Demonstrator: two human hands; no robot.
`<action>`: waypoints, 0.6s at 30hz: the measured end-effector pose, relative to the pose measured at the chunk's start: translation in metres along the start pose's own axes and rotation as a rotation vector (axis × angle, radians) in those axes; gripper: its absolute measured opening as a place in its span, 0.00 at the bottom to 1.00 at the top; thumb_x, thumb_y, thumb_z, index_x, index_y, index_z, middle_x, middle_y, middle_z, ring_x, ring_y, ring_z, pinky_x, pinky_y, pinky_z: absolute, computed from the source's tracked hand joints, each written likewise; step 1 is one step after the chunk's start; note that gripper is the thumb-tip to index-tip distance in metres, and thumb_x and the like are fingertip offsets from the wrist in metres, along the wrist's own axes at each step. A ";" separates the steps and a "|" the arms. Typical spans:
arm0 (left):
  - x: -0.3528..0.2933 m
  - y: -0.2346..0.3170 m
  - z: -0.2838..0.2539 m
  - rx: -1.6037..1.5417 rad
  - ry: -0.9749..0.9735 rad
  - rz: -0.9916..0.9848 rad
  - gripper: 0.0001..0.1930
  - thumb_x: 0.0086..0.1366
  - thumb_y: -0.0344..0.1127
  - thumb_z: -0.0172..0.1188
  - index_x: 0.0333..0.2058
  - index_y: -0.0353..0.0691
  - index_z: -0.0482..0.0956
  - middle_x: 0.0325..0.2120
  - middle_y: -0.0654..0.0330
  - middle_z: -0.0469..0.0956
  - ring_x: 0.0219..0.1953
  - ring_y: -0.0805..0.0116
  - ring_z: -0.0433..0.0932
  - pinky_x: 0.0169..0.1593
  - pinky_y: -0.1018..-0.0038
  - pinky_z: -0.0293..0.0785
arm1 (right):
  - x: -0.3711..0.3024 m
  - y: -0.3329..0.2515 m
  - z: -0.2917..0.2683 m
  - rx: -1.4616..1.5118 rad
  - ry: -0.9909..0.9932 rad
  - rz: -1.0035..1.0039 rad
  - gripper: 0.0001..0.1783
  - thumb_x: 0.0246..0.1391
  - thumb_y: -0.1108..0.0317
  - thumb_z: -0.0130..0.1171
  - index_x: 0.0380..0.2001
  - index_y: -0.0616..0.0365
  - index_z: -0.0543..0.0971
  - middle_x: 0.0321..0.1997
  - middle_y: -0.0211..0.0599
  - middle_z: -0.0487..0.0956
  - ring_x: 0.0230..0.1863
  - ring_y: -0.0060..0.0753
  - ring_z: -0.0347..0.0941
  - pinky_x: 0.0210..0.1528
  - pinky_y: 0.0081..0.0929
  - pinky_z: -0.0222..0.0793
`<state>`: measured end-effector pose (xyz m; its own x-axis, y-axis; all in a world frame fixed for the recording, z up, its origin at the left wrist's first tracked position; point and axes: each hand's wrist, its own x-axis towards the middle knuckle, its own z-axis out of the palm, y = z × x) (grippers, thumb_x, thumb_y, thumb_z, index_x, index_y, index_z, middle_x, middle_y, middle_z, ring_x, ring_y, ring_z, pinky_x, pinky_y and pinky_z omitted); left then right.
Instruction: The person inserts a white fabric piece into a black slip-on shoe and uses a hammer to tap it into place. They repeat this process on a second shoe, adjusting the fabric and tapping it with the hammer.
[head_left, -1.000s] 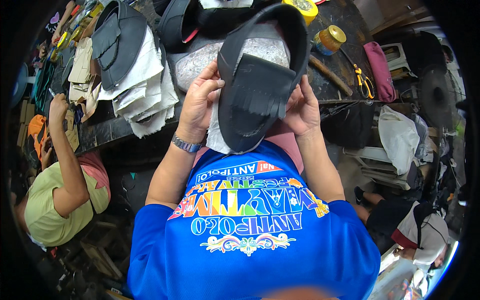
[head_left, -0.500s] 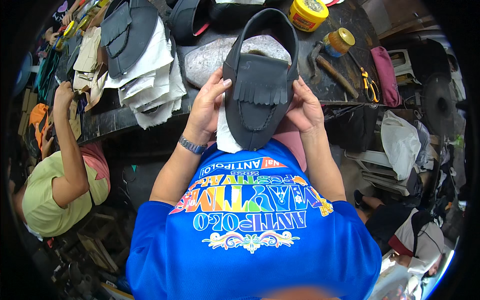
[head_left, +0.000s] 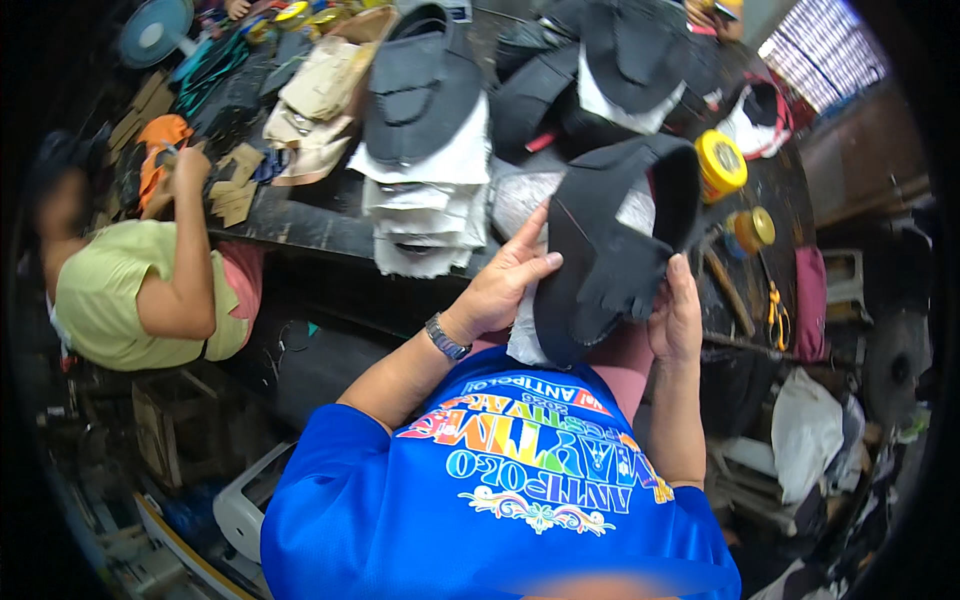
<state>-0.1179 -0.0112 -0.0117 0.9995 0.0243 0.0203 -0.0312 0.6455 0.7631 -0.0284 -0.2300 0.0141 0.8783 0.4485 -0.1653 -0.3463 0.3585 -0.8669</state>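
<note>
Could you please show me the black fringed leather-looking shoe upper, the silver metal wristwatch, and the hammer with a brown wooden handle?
Black fringed shoe upper [head_left: 608, 260]: head view, on its flap.
Silver metal wristwatch [head_left: 447, 338]: head view, on its band.
Hammer with brown wooden handle [head_left: 730, 292]: head view, on the handle.

Bright light glared through a latticed opening [head_left: 825, 55] at the upper right, washing it nearly white, while the space beneath the worktop [head_left: 300, 229] lay in deep shadow. The blue shirt [head_left: 350, 500] was well lit and vivid. Slight blur softened the black shoe upper [head_left: 600, 250] — fisheye curvature bent the surroundings toward a black rim, and a patch [head_left: 610, 584] at the lower edge was badly out of focus.
</note>
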 end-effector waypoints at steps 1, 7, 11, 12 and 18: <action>-0.001 0.009 -0.001 0.079 -0.029 0.008 0.40 0.74 0.23 0.49 0.77 0.47 0.39 0.72 0.52 0.61 0.69 0.62 0.66 0.72 0.67 0.60 | 0.009 -0.004 0.007 -0.087 0.067 0.031 0.31 0.67 0.57 0.60 0.67 0.59 0.67 0.55 0.34 0.78 0.49 0.25 0.78 0.51 0.25 0.76; -0.009 0.076 -0.016 0.552 -0.113 0.224 0.58 0.65 0.26 0.66 0.75 0.38 0.25 0.78 0.49 0.37 0.78 0.61 0.42 0.76 0.66 0.44 | 0.057 -0.015 0.076 -0.090 -0.168 -0.103 0.32 0.63 0.61 0.61 0.67 0.54 0.66 0.56 0.39 0.77 0.57 0.31 0.75 0.60 0.33 0.71; -0.009 0.130 -0.032 0.527 -0.026 0.276 0.64 0.57 0.22 0.72 0.76 0.38 0.26 0.74 0.45 0.50 0.72 0.59 0.58 0.72 0.65 0.57 | 0.110 -0.027 0.131 -0.182 -0.292 -0.162 0.35 0.64 0.56 0.64 0.70 0.51 0.64 0.57 0.39 0.77 0.56 0.29 0.74 0.55 0.31 0.73; -0.007 0.145 -0.039 0.560 0.012 0.337 0.62 0.58 0.22 0.71 0.76 0.39 0.28 0.72 0.44 0.56 0.70 0.60 0.63 0.70 0.66 0.61 | 0.127 -0.030 0.145 -0.197 -0.352 -0.162 0.35 0.63 0.55 0.64 0.69 0.50 0.65 0.57 0.37 0.77 0.56 0.28 0.74 0.53 0.31 0.73; 0.041 0.215 -0.105 0.477 0.243 0.579 0.43 0.68 0.24 0.64 0.74 0.40 0.48 0.57 0.48 0.76 0.56 0.62 0.78 0.60 0.67 0.75 | 0.225 -0.031 0.223 -0.415 -0.378 -0.250 0.48 0.52 0.48 0.73 0.70 0.57 0.65 0.56 0.41 0.79 0.52 0.28 0.76 0.44 0.31 0.71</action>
<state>-0.0840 0.2090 0.0853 0.7942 0.4582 0.3991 -0.4854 0.0833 0.8703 0.1061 0.0425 0.1091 0.7123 0.6787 0.1788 0.0788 0.1759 -0.9813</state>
